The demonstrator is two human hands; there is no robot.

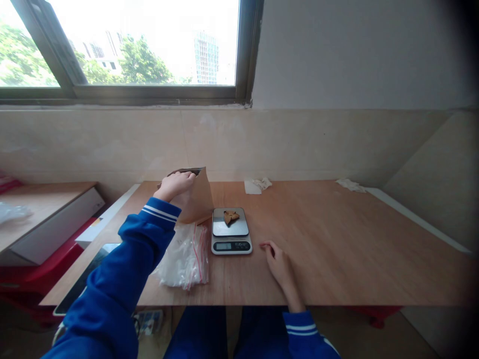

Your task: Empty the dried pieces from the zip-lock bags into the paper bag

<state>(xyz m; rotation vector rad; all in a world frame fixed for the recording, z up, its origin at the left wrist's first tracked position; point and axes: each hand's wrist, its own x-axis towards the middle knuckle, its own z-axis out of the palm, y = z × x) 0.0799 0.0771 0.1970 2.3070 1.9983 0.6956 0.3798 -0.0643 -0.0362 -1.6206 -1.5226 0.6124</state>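
Note:
My left hand point(177, 184) is at the mouth of a standing brown paper bag point(200, 197), knuckles up and fingers curled down over the opening. Its fingertips are hidden, so I cannot see what they grip. Right of the bag sits a white kitchen scale point(232, 245) with a metal plate. On the plate lies a curled brown piece with pointed lobes, resembling dried citrus peel point(231, 217). My right hand point(277, 262) rests on the table near the scale's right front corner, fingers loosely bent and apart, holding nothing. Clear zip bags point(183, 259) with red seals lie beneath my left forearm.
The wooden table point(337, 239) stands against a tiled wall under a window. Crumpled pale paper point(262, 184) lies at its back edge, with another scrap point(351, 185) farther right. A dark tablet-like device point(84, 276) is at the left edge. A second table point(45, 204) stands farther left.

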